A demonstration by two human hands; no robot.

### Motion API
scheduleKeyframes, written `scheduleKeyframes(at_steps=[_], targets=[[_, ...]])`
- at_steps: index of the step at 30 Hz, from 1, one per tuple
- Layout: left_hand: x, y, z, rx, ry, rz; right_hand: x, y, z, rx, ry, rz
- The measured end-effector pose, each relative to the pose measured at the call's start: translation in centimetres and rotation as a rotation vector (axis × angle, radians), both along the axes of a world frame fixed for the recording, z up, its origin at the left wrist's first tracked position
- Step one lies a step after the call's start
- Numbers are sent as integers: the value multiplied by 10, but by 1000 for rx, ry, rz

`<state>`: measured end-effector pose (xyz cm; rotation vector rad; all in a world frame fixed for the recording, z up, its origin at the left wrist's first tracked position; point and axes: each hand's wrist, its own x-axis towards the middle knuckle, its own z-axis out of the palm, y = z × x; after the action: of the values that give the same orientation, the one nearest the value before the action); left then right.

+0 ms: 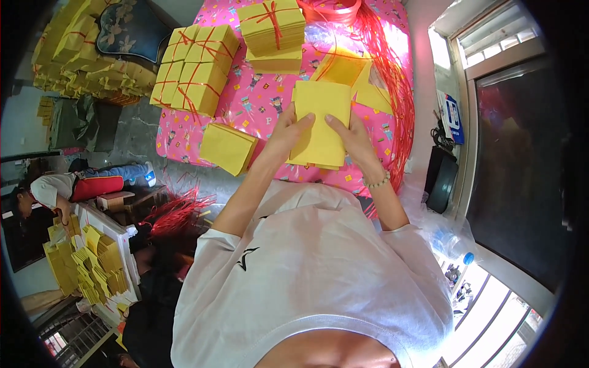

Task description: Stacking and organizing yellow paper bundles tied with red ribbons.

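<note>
A stack of yellow paper (321,126) is held upright between my two hands above the table. My left hand (291,130) grips its left edge, with the thumb lying on the front face. On the opposite edge my right hand (356,140) holds it the same way, thumb on the front; a beaded bracelet circles that wrist. The other fingers are mostly hidden behind the paper. A second, untied yellow stack (228,149) lies near the table's front left edge. Beyond the held stack, loose yellow sheets (343,66) lie with a red strip across them.
Yellow bundles tied with red strips (195,70) fill the table's far left, beside a taller tied pile (273,27). Red plastic strips (400,98) hang along the right edge of the pink tablecloth (245,101). At left, a person (58,190) works at another table with yellow stacks (101,257).
</note>
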<state>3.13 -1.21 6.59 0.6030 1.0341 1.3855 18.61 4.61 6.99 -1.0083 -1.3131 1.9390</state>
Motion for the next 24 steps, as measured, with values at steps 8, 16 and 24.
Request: scheduleKeyframes(at_steps=[8, 16, 24], targets=[[16, -11, 14, 200, 291, 115, -1, -13, 9, 130, 100, -114], [21, -19, 29, 238, 284, 108, 3, -18, 17, 188, 104, -115], [21, -20, 29, 216, 287, 111, 3, -9, 32, 199, 108, -215]])
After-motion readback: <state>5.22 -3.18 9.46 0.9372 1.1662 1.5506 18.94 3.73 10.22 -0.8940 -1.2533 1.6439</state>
